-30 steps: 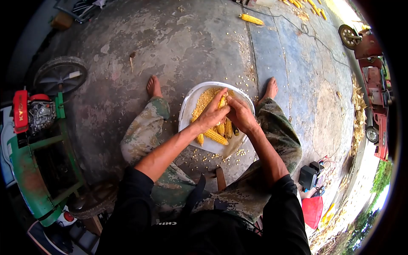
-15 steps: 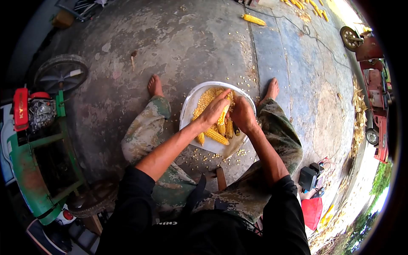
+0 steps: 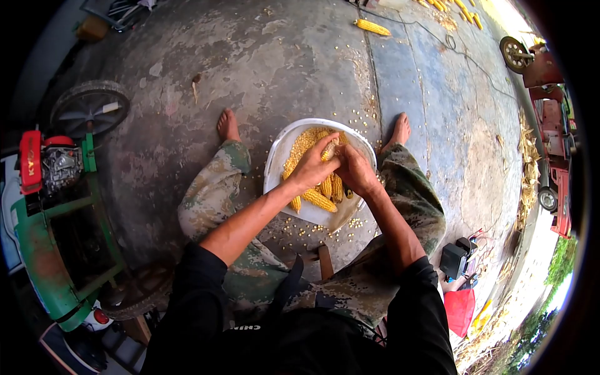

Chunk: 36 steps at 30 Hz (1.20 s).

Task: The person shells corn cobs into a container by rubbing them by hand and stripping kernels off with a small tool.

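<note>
Both hands are together over a white basin (image 3: 273, 164) between my legs. My left hand (image 3: 314, 166) is closed around an ear of corn (image 3: 331, 149), whose visible end looks pale. My right hand (image 3: 356, 169) presses against the same ear from the other side, its fingers curled and partly hidden. Loose yellow kernels (image 3: 302, 145) fill the far left of the basin. Below my hands, several corn cobs (image 3: 319, 200) lie inside it, nearer to me.
Kernels (image 3: 312, 230) are scattered on the concrete around the basin. One ear (image 3: 372, 27) lies farther ahead. A green machine with a red engine (image 3: 57, 164) stands at left. At right are a black box (image 3: 452, 261), a red object (image 3: 459, 310) and dry husks (image 3: 529, 169).
The ear in my hands has turned, and its pale end now shows instead of a yellow side. My left fingers have curled in, and my hands have drawn closer together.
</note>
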Available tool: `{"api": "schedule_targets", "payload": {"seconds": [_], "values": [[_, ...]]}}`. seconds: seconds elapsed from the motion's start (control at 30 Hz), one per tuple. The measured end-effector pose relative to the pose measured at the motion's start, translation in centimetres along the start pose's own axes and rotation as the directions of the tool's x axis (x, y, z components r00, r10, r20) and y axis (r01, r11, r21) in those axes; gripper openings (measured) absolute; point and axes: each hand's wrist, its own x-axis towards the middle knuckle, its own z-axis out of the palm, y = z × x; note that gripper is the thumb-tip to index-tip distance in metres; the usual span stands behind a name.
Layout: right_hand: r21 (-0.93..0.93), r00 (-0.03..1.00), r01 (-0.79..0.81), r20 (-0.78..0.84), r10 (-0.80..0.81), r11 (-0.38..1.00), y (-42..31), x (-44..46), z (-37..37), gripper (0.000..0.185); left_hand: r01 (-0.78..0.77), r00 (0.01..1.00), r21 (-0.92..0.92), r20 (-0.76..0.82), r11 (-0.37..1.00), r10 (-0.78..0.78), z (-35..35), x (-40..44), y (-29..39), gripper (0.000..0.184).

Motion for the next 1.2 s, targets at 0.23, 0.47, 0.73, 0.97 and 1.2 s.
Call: {"api": "schedule_targets", "payload": {"seconds": [0.23,0.47,0.73,0.97,1.2], "values": [[0.539,0.963,-0.237,0.017,0.271,0.808,0.8,1.0,-0.1,0.027,-0.265,0.960,0.192,-0.038,0.945,0.277,-0.3,1.1,-2.4,0.063],[0.108,0.960,-0.211,-0.162,0.227,0.971,-0.2,0.5,-0.3,0.051,0.016,0.997,-0.056,-0.078,0.998,-0.021,-0.2,0.8,-1.4,0.042],[0.175,0.936,-0.240,-0.220,0.275,0.955,-2.2,0.3,1.7,0.058,0.047,0.997,0.005,-0.059,0.999,-0.046,-0.3,0.5,-1.6,0.044],[0.203,0.945,-0.222,-0.197,0.261,0.954,-1.9,0.1,1.4,0.048,0.136,0.980,-0.151,-0.126,0.979,-0.155,0.1,0.2,-1.9,0.036],[0.386,0.952,-0.164,-0.177,0.248,0.908,-0.9,0.8,0.4,0.038,0.029,0.982,-0.030,-0.188,0.999,-0.034,0.0,1.1,-3.3,0.034]]}}
